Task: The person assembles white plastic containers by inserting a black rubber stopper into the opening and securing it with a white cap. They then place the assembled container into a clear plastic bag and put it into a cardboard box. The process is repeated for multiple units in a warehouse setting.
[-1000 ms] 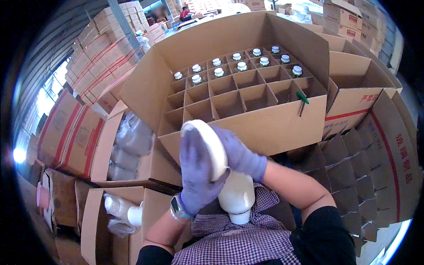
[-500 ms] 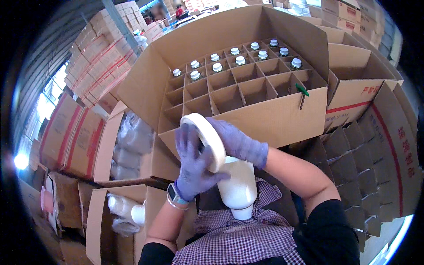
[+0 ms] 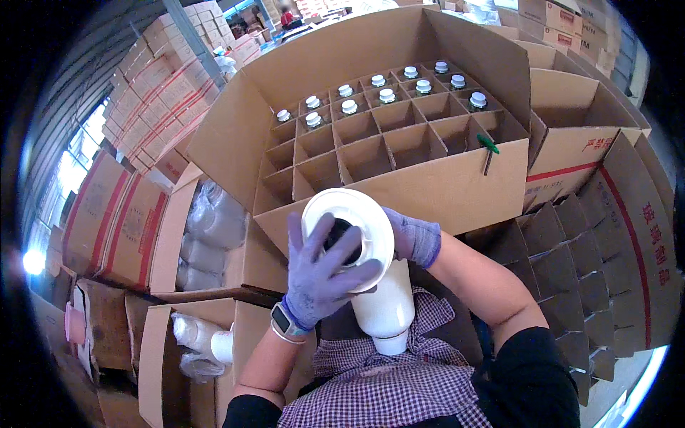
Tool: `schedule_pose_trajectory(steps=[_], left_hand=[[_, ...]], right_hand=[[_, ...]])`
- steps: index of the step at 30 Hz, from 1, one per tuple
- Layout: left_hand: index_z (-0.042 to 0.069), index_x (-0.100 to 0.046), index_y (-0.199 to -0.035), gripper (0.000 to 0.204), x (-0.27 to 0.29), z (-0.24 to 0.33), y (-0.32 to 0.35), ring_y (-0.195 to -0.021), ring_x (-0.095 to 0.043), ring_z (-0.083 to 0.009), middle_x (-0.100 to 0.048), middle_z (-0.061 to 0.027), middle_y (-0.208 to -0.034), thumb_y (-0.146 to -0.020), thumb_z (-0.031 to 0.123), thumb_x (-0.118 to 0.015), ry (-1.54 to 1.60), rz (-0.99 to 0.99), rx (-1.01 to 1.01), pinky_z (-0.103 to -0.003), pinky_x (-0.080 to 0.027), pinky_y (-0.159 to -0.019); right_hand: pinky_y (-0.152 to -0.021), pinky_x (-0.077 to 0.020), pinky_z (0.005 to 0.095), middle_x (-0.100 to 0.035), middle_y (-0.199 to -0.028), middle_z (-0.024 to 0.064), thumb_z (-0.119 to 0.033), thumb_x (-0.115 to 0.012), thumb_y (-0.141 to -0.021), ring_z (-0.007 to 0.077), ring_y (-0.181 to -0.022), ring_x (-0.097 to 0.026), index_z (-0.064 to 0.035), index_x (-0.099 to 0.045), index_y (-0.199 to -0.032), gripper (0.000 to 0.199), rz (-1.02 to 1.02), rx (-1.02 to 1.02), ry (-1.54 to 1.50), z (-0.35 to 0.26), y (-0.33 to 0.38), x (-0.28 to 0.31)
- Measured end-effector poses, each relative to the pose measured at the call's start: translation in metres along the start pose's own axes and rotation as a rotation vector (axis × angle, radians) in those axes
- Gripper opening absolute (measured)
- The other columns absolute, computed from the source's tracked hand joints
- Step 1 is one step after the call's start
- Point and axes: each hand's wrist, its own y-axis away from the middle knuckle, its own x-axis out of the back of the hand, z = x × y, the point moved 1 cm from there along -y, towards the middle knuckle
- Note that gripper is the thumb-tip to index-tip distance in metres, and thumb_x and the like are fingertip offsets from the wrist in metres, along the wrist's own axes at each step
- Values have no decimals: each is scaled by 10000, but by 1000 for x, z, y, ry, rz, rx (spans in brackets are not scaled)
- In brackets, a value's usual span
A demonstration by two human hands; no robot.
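Note:
Both my hands, in purple-grey gloves, are at a white round flanged piece (image 3: 377, 239) with a dark centre, raised in front of me. My left hand (image 3: 320, 277) has its fingers spread across the face of the piece, over the dark middle. From behind the far right rim, my right hand (image 3: 415, 240) grips it; those fingertips are hidden. Just below, a white bottle-shaped container (image 3: 387, 305) lies on my lap with its narrow neck toward me, its far end partly covered by the round piece.
Ahead stands an open divided carton (image 3: 457, 192) with several white-capped bottles in its far cells. A green-handled tool (image 3: 488, 144) is stuck at its near edge. Cartons with plastic-wrapped white items (image 3: 203, 335) stand left; cardboard dividers (image 3: 564, 264) lie right.
The round piece has turned from nearly edge-on to face me. My left fingers now spread over its face, and my right hand has shifted slightly right behind it.

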Motion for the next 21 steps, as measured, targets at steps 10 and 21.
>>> schedule_pose_trajectory(steps=[10,21], left_hand=[[5,-620,-1272,557,-75,-42,62,-1110,-614,-211,-648,-102,-1186,-918,431,-673,1105,-132,696,-338,-469,-985],[20,-733,-1016,533,-113,-52,76,-1109,-606,-327,-678,-154,-1093,-963,526,-573,1321,-34,552,-500,-364,-1102]], right_hand=[[-1059,-426,348,-660,-1216,113,-412,-492,-1026,210,-1190,-580,-17,-640,-1254,480,377,-141,158,5,68,25],[-983,-484,388,-715,-1037,109,-405,-591,-959,252,-1045,-655,-24,-721,-1033,410,324,50,104,34,90,6]])
